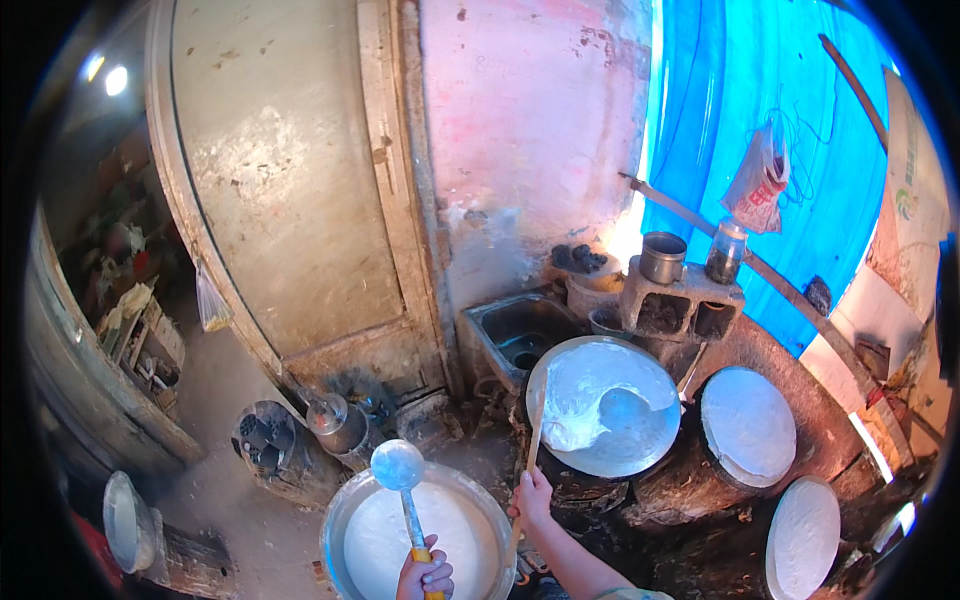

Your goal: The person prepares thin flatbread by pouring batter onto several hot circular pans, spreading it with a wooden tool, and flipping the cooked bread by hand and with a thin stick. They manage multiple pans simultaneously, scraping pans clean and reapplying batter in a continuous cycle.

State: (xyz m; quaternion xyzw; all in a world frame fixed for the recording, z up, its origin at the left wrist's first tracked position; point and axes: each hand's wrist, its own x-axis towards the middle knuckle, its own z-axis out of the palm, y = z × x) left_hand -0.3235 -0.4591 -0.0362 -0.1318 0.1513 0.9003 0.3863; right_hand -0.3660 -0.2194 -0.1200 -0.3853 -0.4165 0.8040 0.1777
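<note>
My left hand is wrapped round the yellow grip of a ladle, whose round bowl is raised over the far rim of a wide metal basin. White batter fills much of that basin. My right hand is closed on a long flat wooden stick; its far end lies over the left edge of a round griddle. A thin white layer of batter covers part of the griddle, with a grey patch showing right of its middle.
Two more round white-topped griddles stand to the right. Behind are a metal sink and a concrete block bearing a metal mug and a jar. Coal briquettes and a kettle stand left, near a door.
</note>
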